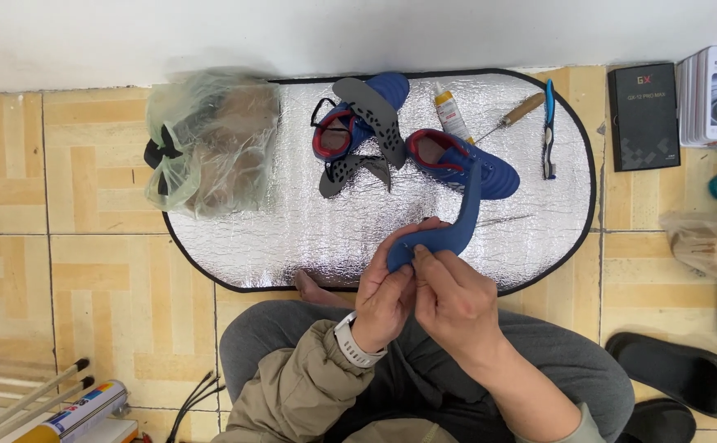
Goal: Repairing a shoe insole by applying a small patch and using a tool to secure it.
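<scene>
Both my hands hold a blue shoe insole [448, 232] that curves upward above a silver mat [293, 230]. My left hand [384, 295], with a white watch on the wrist, grips the insole's near end from the left. My right hand [450, 299] pinches the same end from the right. Just beyond the insole lies a blue shoe with red lining [457, 162]. A second blue shoe [358, 119] lies farther left with a dark grey perforated insole [373, 119] across it and another grey piece [350, 171] beside it.
A glue bottle [452, 112], a wooden-handled awl [510, 116] and a blue tool [548, 131] lie on the mat's far right. A green plastic bag [211, 139] sits at the mat's left. A black box [644, 115], black slippers [678, 373] and rods [22, 394] are on the tiled floor.
</scene>
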